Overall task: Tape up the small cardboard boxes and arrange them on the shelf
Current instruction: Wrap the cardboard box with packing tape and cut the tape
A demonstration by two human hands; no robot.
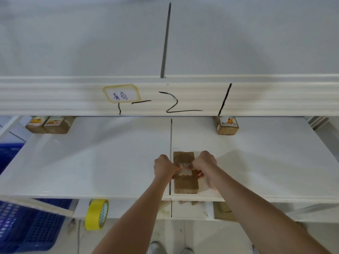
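A small brown cardboard box lies on the white shelf board, near its front edge and just right of the middle seam. A pale strip of tape crosses its top. My left hand and my right hand sit on either side of the box with curled fingers, each pinching an end of that strip over the lid. A yellow tape roll stands on edge on the lower shelf, left of my left forearm.
Two taped boxes stand at the back left of the shelf, one more box at the back right. The upper shelf beam carries a label and marker strokes. A blue plastic crate sits low left. Flat cardboard lies on the lower shelf.
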